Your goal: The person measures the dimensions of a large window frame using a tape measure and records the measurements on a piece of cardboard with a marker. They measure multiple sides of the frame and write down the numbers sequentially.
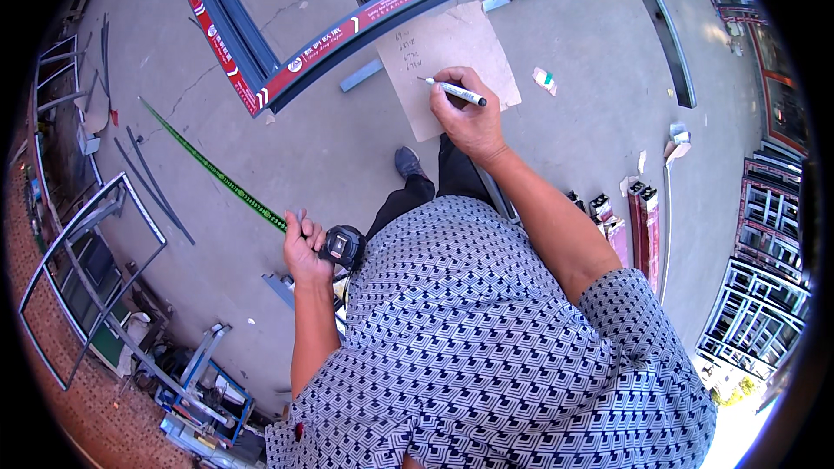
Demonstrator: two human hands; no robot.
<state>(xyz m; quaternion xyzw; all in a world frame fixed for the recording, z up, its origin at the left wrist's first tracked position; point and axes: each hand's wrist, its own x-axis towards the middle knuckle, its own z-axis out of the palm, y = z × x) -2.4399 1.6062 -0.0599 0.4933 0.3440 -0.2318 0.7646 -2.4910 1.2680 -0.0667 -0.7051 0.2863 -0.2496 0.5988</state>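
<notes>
My right hand [470, 118] grips a white marker pen [462, 93] with a black end. Its tip is at a sheet of brown cardboard [489, 48], which bears several short handwritten lines. Lower and to the left, my left hand [304, 243] is closed at a black tape measure [344, 246]. From there the green tape blade [217, 173] runs out toward the far left. Just beyond the cardboard stands a dark metal frame [254, 69] with red and white protective film along its edges.
Grey metal bars [362, 75] lie under the cardboard. A small wrapper scrap [545, 80] is on the concrete floor to the right. Red-filmed profiles [644, 226] lie near my right arm, with stacked frames [764, 287] farther right. At left are a leaning frame [59, 287] and thin strips [156, 182].
</notes>
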